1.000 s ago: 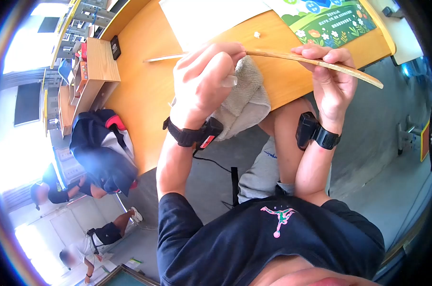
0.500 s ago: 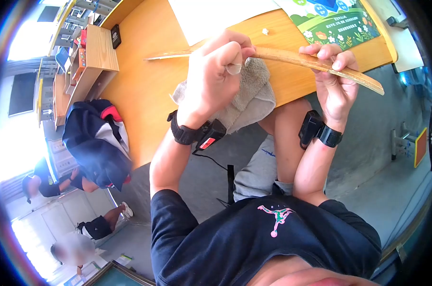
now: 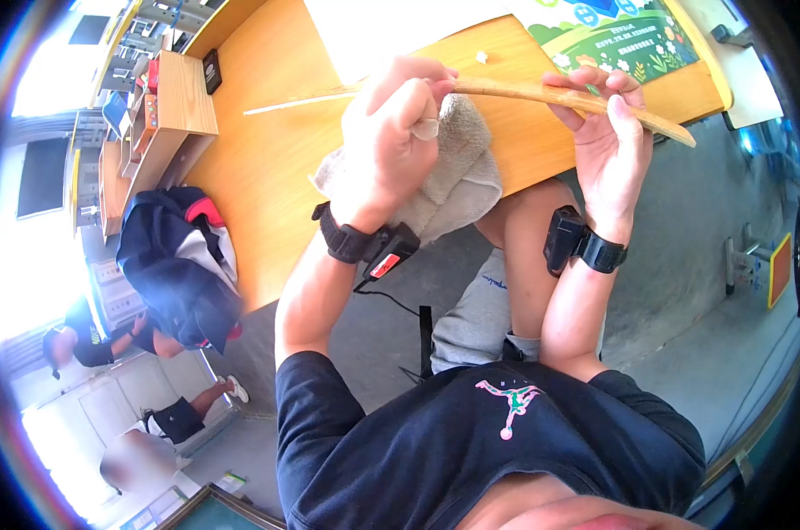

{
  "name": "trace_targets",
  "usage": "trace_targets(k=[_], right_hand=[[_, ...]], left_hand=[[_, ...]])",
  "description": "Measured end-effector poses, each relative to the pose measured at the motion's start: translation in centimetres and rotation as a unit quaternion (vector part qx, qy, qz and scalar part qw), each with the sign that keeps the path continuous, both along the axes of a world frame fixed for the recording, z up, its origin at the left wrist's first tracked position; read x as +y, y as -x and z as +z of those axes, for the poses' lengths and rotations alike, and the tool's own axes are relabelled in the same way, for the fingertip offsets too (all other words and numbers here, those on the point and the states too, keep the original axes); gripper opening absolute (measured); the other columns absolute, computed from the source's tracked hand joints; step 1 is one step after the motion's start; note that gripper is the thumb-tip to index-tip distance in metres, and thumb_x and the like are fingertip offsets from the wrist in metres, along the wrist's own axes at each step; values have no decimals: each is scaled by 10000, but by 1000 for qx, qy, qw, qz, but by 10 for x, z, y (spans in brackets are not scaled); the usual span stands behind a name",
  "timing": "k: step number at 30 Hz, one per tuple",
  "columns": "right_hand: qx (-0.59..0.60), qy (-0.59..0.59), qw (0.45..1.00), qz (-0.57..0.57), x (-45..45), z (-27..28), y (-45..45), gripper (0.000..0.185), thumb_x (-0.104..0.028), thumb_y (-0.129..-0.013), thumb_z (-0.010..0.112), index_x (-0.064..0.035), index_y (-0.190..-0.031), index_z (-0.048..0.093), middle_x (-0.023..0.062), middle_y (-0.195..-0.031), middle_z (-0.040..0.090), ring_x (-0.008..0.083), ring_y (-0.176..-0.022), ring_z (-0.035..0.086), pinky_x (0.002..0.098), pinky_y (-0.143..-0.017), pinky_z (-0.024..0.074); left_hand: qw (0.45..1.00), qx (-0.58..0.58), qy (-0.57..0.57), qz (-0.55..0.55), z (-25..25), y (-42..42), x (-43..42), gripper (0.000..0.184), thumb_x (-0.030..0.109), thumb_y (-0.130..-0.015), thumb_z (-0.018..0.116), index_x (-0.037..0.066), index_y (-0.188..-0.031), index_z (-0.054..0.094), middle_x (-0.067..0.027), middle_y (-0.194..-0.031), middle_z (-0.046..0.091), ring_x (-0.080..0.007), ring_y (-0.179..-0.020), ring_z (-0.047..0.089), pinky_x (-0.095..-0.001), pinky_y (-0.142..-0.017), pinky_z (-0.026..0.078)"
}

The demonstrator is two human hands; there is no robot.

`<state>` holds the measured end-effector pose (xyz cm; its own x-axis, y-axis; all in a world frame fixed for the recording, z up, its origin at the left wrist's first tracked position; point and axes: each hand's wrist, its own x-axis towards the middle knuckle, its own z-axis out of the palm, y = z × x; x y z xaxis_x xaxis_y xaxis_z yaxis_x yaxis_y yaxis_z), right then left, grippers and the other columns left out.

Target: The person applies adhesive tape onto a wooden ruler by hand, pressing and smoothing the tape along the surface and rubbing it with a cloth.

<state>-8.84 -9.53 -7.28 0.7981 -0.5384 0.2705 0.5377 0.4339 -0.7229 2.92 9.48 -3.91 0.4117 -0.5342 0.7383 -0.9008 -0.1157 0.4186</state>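
Note:
A long, thin, curved wooden strip (image 3: pixel 524 91) is held up over the table's near edge. My left hand (image 3: pixel 389 141) is closed around it near its middle, and a small pale translucent piece (image 3: pixel 425 129) shows among the curled fingers. Toward the strip's thicker right end, my right hand (image 3: pixel 607 132) grips it between thumb and fingers. The narrow left end points out over the desk. Beneath and beside my left hand, a grey towel (image 3: pixel 466 168) hangs over the table edge.
White paper (image 3: pixel 391 31) and a green printed sheet (image 3: pixel 625 44) lie on the wooden table (image 3: pixel 267 177). A small white crumb (image 3: pixel 481 57) lies between them. Dark clothing (image 3: pixel 175 265) is at the left edge, near a wooden shelf (image 3: pixel 188 93). Two people are at the lower left.
The strip has turned about its length and shifted slightly left. My right hand has moved up a little, its fingers and thumb changing position on the strip. My left hand has kept its grip.

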Motion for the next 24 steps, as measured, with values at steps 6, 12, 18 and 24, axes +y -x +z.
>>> trace_targets(k=[6, 12, 18, 24], right_hand=[[-27, -2, 1000, 4, -3, -5, 0, 94, -129, -978, 472, -57, -1035, 490, 154, -1086, 626, 375, -1071, 645, 450, -945, 557], [-20, 6, 1000, -13, -2, -4, 0, 106, -147, -997, 458, -53, -1021, 500, 136, -1064, 626, 374, -1076, 645, 446, -941, 558], [-23, 6, 1000, -15, -1, -3, 0, 112, -159, -999, 460, -55, -1010, 502, 127, -1039, 626, 375, -1077, 645, 439, -933, 562], [-24, 7, 1000, -17, -2, -4, 0, 111, -165, -1001, 454, -62, -990, 495, 126, -1034, 629, 375, -1082, 645, 444, -929, 565]], left_hand=[[999, 17, 8, 32, 0, -1, 1, 410, -123, -841, 642, 31, -643, 317, -120, -907, 672, -180, -706, 647, -229, -561, 453], [998, 27, 40, 30, -1, -2, 0, 395, -100, -868, 626, 32, -642, 330, -128, -899, 651, -180, -721, 641, -234, -564, 441], [998, 19, 42, 43, 0, -3, 3, 378, -109, -864, 622, 25, -648, 342, -132, -894, 638, -186, -756, 647, -233, -584, 445], [997, 6, 51, 62, -3, -6, 4, 366, -135, -855, 598, 23, -653, 337, -136, -889, 628, -201, -780, 668, -240, -604, 465]])
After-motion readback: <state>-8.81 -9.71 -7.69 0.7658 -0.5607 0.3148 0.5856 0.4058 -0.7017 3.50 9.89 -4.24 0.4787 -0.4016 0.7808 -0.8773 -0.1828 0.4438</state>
